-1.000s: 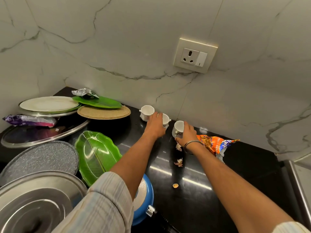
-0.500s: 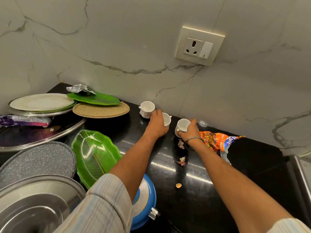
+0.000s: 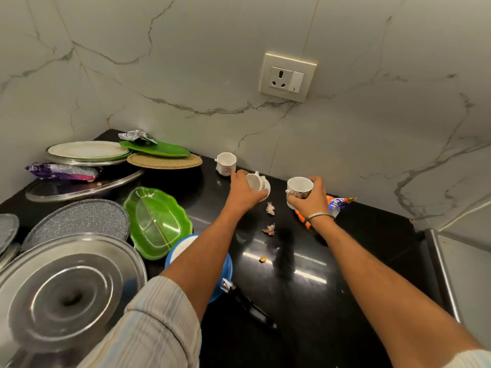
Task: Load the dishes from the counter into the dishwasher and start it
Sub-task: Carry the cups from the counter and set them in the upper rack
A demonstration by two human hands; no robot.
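My left hand (image 3: 243,191) grips a white cup (image 3: 257,185) that is tipped on its side above the black counter (image 3: 292,274). Upright in my right hand (image 3: 309,200) is a second white patterned cup (image 3: 299,188), lifted a little off the counter. A third white cup (image 3: 225,163) stands alone near the wall, just left of my left hand. To the left lie a green leaf-shaped plate (image 3: 156,221), a stack of plates (image 3: 87,152) and a large steel lid (image 3: 63,296).
An orange snack wrapper (image 3: 337,205) lies behind my right hand. Peel scraps (image 3: 269,217) dot the counter between my arms. A blue pan (image 3: 202,264) with a black handle sits under my left forearm. A steel edge (image 3: 441,269) borders the counter at right.
Both hands have lifted their cups off the counter and drawn them toward me. The left cup has tipped onto its side.
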